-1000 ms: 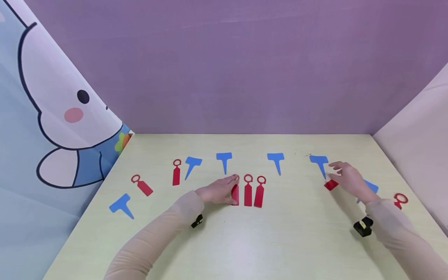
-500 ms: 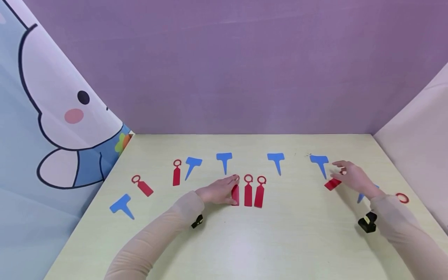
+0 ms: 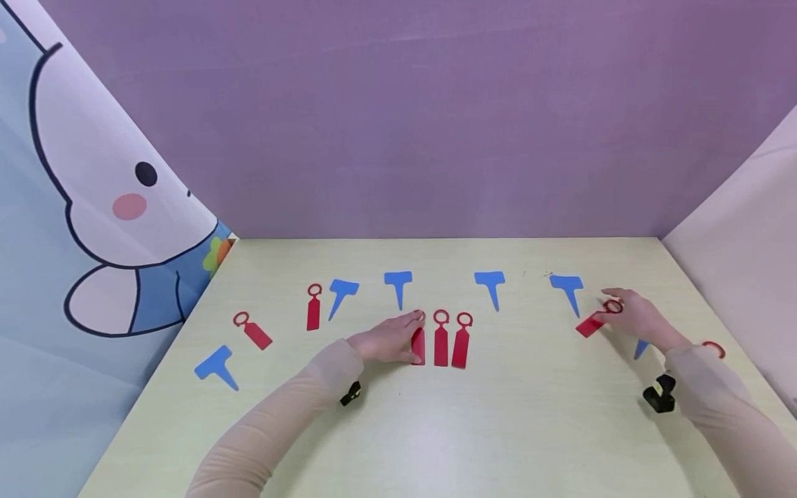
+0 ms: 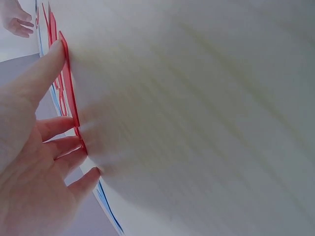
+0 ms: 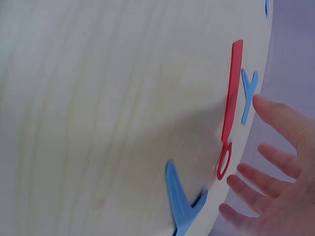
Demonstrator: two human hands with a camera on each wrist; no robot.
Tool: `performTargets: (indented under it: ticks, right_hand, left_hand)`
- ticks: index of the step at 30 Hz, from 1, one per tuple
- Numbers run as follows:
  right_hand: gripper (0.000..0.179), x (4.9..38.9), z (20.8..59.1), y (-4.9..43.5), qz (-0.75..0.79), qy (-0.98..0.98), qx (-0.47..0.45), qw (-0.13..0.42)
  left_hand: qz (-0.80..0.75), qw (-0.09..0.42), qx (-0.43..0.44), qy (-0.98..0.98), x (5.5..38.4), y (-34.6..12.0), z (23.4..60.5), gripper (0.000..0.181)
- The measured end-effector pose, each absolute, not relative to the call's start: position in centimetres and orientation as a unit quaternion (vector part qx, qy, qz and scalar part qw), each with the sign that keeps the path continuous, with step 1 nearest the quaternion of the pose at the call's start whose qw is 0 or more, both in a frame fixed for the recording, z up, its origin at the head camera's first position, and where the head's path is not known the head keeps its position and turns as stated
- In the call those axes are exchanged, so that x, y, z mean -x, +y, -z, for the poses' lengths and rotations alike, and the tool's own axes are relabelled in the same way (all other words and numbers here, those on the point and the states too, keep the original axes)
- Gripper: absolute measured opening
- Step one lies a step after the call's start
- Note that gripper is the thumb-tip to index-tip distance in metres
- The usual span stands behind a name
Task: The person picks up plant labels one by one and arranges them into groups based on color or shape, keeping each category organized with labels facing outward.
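My left hand (image 3: 386,340) lies over a flat red tag (image 3: 418,346) with a ring at one end, mid-table. In the left wrist view, its thumb presses one end of this tag and the fingertips touch down around the ring end. My right hand (image 3: 638,317) hovers with spread fingers beside another red ring tag (image 3: 589,326), which lies slanted on the table; the right wrist view shows nothing between those fingers. A blue T-shaped plant label (image 3: 566,284) lies left of that hand. Another blue label (image 3: 641,348) is partly hidden under the right wrist.
Two red tags (image 3: 441,346) (image 3: 461,347) stand in line right of the left hand. Several blue T-shaped labels (image 3: 490,279) lie along the back of the pale table (image 3: 498,429). More red tags (image 3: 314,313) lie at the left. A red ring (image 3: 717,348) shows behind the right sleeve.
My right hand has drawn back to the right, uncovering the ring of the slanted red tag, which lies in nearly the same place. My left hand has stayed still.
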State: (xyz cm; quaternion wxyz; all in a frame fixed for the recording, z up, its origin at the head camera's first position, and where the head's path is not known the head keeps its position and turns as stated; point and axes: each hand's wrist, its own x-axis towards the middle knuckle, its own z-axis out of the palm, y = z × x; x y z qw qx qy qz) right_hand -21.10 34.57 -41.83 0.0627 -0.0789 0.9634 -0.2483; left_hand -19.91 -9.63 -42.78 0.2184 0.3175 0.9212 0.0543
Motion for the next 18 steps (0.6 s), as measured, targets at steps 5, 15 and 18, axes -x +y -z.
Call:
performTargets:
  ticks: [5,15,18]
  right_hand:
    - [0.065,21.4,42.3,35.3,0.244,0.964,0.066,0.076]
    - [0.071,22.1,43.1,36.4,0.233,0.966,0.065,0.086]
    - [0.071,22.2,43.1,36.5,0.235,0.966,0.061,0.093]
  left_hand:
    - [-0.056,0.217,-0.319,0.921,19.9,-9.7,42.7,0.079]
    - [-0.055,0.215,-0.319,0.921,19.9,-9.7,42.9,0.079]
    - [-0.057,0.215,-0.318,0.922,19.9,-9.7,42.9,0.079]
